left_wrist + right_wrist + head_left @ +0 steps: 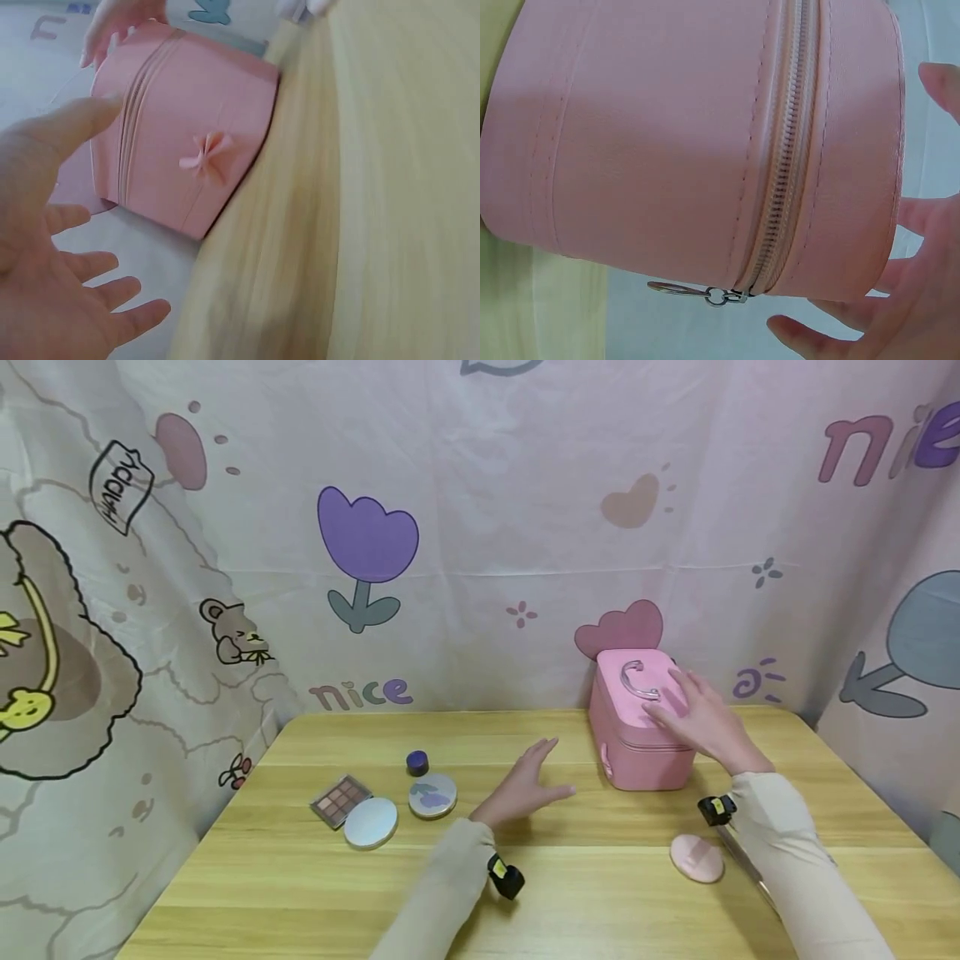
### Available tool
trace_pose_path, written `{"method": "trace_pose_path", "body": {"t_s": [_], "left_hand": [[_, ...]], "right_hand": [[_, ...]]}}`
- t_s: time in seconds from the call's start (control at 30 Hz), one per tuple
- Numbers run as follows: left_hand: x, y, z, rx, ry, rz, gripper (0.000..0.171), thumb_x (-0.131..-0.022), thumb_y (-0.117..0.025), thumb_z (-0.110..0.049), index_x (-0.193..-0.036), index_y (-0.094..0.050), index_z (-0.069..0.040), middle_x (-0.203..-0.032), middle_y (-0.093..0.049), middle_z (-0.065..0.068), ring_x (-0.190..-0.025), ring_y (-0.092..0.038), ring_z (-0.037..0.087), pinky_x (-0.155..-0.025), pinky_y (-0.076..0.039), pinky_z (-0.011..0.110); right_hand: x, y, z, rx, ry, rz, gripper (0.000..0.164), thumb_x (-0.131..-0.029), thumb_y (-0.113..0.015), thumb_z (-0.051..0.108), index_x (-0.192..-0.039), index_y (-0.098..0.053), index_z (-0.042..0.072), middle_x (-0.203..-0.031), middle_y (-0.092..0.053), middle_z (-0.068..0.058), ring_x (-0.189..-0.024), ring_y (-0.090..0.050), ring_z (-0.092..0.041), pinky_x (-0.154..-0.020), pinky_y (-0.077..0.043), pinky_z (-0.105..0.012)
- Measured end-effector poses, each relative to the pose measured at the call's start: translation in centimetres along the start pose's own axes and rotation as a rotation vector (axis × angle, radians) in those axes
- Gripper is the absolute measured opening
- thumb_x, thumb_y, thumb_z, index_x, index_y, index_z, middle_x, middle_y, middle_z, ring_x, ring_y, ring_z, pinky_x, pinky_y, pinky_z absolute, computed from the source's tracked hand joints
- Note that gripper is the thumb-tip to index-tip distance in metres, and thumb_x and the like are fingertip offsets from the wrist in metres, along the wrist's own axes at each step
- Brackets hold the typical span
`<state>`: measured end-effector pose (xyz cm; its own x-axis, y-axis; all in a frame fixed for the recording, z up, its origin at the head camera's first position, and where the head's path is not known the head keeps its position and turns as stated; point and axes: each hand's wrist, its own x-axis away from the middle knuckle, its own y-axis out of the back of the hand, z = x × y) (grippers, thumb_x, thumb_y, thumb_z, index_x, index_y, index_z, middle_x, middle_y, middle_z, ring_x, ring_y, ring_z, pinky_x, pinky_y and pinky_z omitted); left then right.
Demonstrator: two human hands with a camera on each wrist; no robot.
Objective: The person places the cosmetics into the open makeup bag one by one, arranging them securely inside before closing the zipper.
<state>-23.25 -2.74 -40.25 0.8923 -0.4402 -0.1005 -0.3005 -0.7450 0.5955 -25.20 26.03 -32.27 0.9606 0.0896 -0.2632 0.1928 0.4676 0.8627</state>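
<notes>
A pink vanity case (637, 752) with a silver carry handle (633, 681) on its lid stands at the back right of the table. Its zipper (784, 165) is closed, and a metal zipper pull (679, 289) hangs at one side. My right hand (708, 718) reaches over the right part of the lid with fingers spread, close to the top edge. To the left of the case, my left hand (521, 785) is held over the table, thumb and fingers apart and the palm bare. A small pink bow (208, 156) decorates the side seen in the left wrist view.
On the left lie an eyeshadow palette (341, 802), a round white compact (371, 823), a compact with a tulip print (432, 796) and a small purple-lidded jar (417, 763). A pink oval piece (697, 858) and a thin stick (746, 864) lie near my right forearm.
</notes>
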Motion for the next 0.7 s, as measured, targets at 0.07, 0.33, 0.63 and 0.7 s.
{"method": "trace_pose_path", "body": {"t_s": [0.07,0.33,0.63,0.7], "left_hand": [[-0.7,-0.6,-0.1,0.074,0.020,-0.025,0.082,-0.086,-0.072,-0.033,-0.152,-0.029,-0.012,-0.155,-0.027,0.013,-0.139,-0.028,0.034,-0.107,-0.030,0.053],[-2.9,-2.7,-1.0,0.577,0.158,-0.129,0.071,-0.087,-0.072,-0.021,-0.148,-0.037,-0.010,-0.149,-0.035,0.018,-0.128,-0.044,0.035,-0.097,-0.043,0.048],[-4.6,-4.8,-1.0,0.829,0.235,-0.186,0.063,-0.085,-0.073,-0.014,-0.142,-0.046,-0.007,-0.139,-0.044,0.018,-0.115,-0.052,0.031,-0.090,-0.049,0.046],[-5.1,-5.5,-0.8,0.780,0.229,-0.203,0.064,-0.084,-0.074,-0.014,-0.141,-0.047,-0.008,-0.137,-0.045,0.017,-0.118,-0.049,0.032,-0.093,-0.046,0.048]], "right_hand": [[-0.1,0.0,-0.1,-0.023,-0.016,0.006,0.090,-0.091,-0.050,0.058,-0.152,-0.018,0.001,-0.149,-0.015,-0.038,-0.129,-0.023,-0.060,-0.095,-0.024,-0.074],[-0.5,-0.7,-0.9,-0.198,-0.056,0.001,0.086,-0.094,-0.052,0.050,-0.151,-0.017,-0.005,-0.149,-0.018,-0.037,-0.134,-0.019,-0.055,-0.103,-0.018,-0.068],[-0.7,-0.6,-1.8,-0.506,-0.119,-0.026,0.083,-0.097,-0.050,0.040,-0.151,-0.007,-0.008,-0.149,-0.014,-0.040,-0.135,-0.017,-0.055,-0.106,-0.017,-0.064],[-0.7,-0.6,-1.9,-0.560,-0.147,-0.004,0.085,-0.097,-0.050,0.039,-0.150,-0.003,-0.008,-0.148,-0.013,-0.040,-0.135,-0.017,-0.055,-0.107,-0.019,-0.062]]}}
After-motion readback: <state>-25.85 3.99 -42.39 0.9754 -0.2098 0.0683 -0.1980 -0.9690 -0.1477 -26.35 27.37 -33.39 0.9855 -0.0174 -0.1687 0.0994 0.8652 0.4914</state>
